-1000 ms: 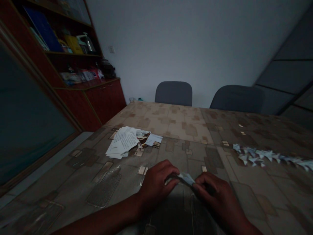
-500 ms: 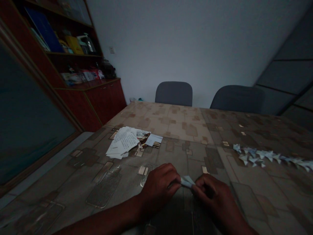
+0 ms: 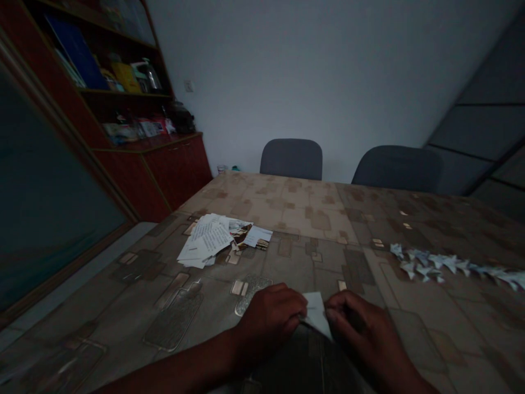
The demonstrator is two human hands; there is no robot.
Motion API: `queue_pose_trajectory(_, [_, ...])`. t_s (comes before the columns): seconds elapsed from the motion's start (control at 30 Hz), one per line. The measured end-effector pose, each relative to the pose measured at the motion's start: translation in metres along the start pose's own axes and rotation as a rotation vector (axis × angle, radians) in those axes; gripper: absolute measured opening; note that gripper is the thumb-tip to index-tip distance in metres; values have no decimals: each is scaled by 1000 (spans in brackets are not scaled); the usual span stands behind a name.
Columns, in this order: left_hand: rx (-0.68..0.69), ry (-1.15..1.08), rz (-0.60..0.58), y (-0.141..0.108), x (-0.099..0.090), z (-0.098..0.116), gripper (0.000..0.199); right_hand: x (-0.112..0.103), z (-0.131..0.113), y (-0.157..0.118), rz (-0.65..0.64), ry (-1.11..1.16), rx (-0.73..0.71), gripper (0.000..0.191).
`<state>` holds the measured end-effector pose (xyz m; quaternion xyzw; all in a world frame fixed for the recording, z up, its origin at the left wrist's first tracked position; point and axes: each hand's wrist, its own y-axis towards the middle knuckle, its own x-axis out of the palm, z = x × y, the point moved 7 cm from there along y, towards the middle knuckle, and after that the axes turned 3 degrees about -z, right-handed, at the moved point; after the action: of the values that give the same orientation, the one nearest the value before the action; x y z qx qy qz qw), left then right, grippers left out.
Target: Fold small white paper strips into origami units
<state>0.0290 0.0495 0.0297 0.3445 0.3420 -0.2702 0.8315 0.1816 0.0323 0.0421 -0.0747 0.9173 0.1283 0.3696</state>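
My left hand (image 3: 266, 321) and right hand (image 3: 363, 328) hold a folded paper (image 3: 316, 313), my fingers (image 3: 338, 306) clenched on it at the near edge of the counter (image 3: 303, 205). Farther off lie a paper pile (image 3: 207, 239) and a row of folded scraps (image 3: 443, 265).

Ahead of the grip (image 3: 315, 313), a long table (image 3: 295, 210) is covered with a patterned brown cloth. Beyond it, two grey chairs (image 3: 291, 158) (image 3: 397, 167) are set against a pale wall (image 3: 287, 71), on which a light switch (image 3: 188, 86) is mounted further left. To the left of the grip, a reddish wooden cabinet (image 3: 164, 175) is filled with books (image 3: 76, 54) and boxes, and a dark glass panel (image 3: 49, 202) is framed nearer by, above a strip of grey floor (image 3: 82, 262). To the right, grey panels (image 3: 471, 131) are seen. The room is dimly lit.
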Motion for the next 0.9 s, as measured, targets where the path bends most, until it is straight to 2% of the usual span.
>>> queue_pose_trajectory(0.1, [-7,30,-35,-1,1,-1,16,-6,-6,-1,9,-52,-139,15])
queue_pose_trajectory(0.2, [-22,41,-59,-2,1,-1,16,-2,-15,-3,-79,-122,-324,19])
queue_pose_trajectory(0.27, [-28,5,-55,-2,-1,-1,16,2,-18,-4,-135,-181,-383,27])
queue_pose_trajectory(0.4, [-49,-104,-47,-2,-1,-4,18,6,-15,-3,-173,-329,-367,36])
queue_pose_trajectory(0.57, [6,-73,-71,-5,2,-5,23,15,-13,-1,-180,-451,-406,24])
queue_pose_trajectory(0.73, [-35,68,-102,-12,-2,1,18,17,-9,-2,-227,-394,-384,15])
queue_pose_trajectory(0.9, [-117,56,-82,-16,-3,1,15,12,-9,-3,-251,-320,-372,10])
